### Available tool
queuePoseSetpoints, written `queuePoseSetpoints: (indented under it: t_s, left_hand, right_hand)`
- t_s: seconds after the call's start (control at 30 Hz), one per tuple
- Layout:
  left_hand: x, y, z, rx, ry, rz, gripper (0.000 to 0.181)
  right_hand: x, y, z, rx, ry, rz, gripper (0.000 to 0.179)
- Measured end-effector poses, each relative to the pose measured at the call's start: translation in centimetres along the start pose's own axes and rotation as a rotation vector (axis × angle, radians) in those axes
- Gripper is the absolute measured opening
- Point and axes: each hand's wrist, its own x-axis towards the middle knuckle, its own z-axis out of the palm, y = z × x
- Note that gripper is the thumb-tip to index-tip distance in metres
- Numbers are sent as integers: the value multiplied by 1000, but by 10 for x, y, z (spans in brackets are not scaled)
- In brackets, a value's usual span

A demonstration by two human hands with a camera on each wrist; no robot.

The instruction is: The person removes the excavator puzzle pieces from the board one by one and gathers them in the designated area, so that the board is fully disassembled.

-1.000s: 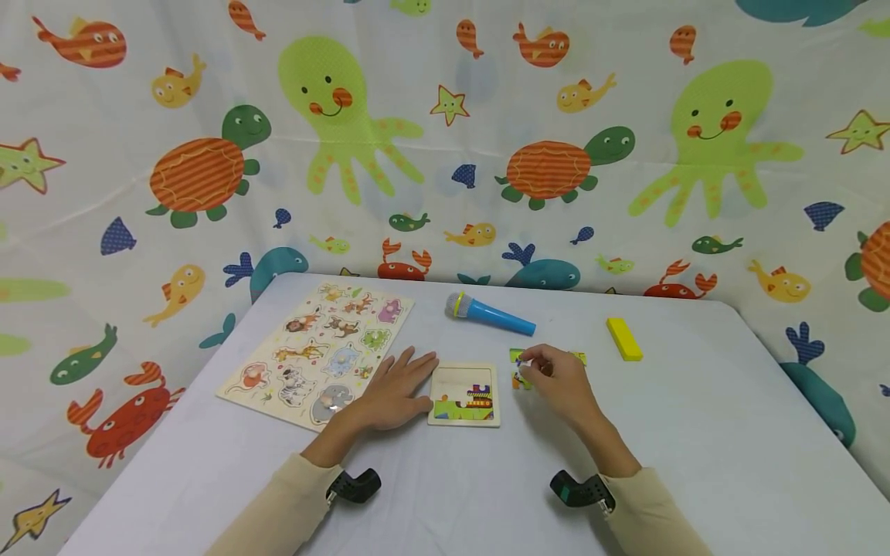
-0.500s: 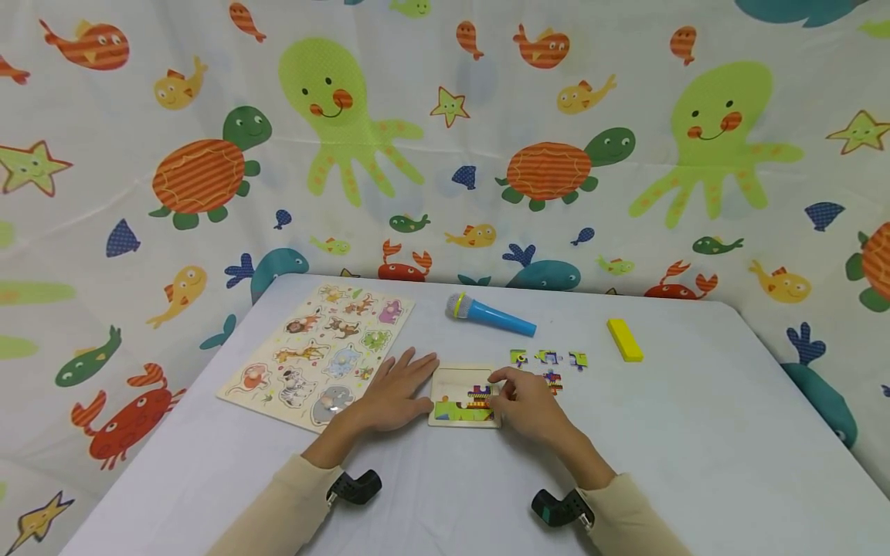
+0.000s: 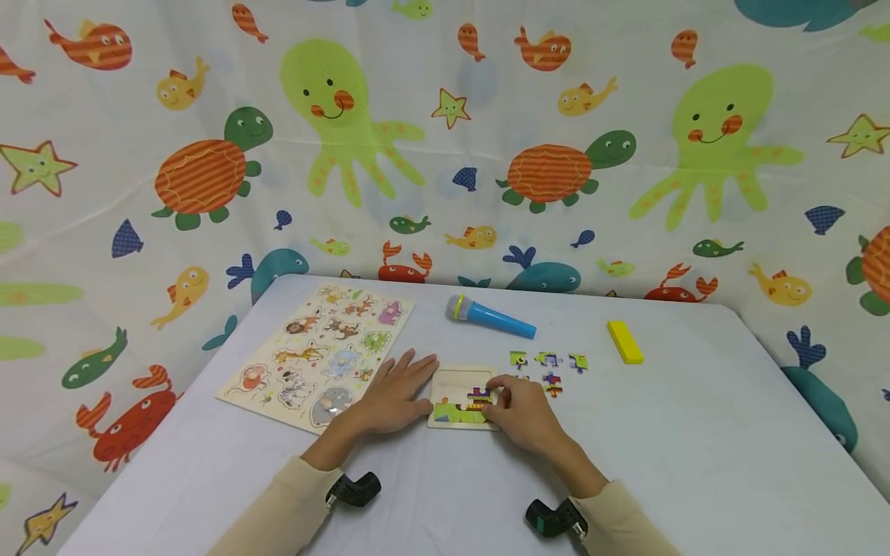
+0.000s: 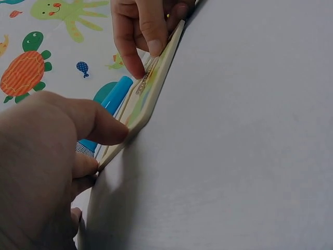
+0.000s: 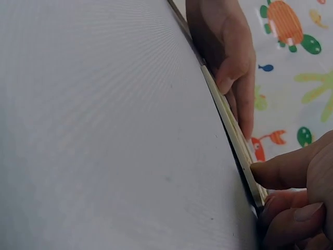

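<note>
A small wooden jigsaw tray (image 3: pixel 464 374) lies in the middle of the table, its lower part filled with green and striped pieces. My left hand (image 3: pixel 392 395) rests at its left side, fingers spread, the thumb (image 4: pixel 112 127) against the tray's edge in the left wrist view. My right hand (image 3: pixel 523 409) reaches over the right side of the tray, thumb and index finger pinching a jigsaw piece (image 3: pixel 487 399) at the picture's right end; the fingers hide most of it. Several loose jigsaw pieces (image 3: pixel 548 360) lie just beyond this hand, one partly covered by it.
A large wooden animal puzzle board (image 3: pixel 316 351) lies at the left, close to my left hand. Behind the tray is a blue toy microphone (image 3: pixel 497 317). A yellow block (image 3: pixel 625 342) sits at the back right. A sea-animal curtain (image 3: pixel 445 177) hangs behind the table.
My right hand has moved left from the loose pieces to the tray's right side, uncovering most of those pieces, then shifted slightly over the tray. My left hand has stayed in place.
</note>
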Motion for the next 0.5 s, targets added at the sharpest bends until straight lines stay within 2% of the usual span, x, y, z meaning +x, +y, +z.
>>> queuePoseSetpoints:
  t_s: [0.5]
  left_hand:
    - [-2, 5, -3, 2, -7, -14, 71]
  right_hand:
    - [-2, 1, 3, 11, 15, -15, 30]
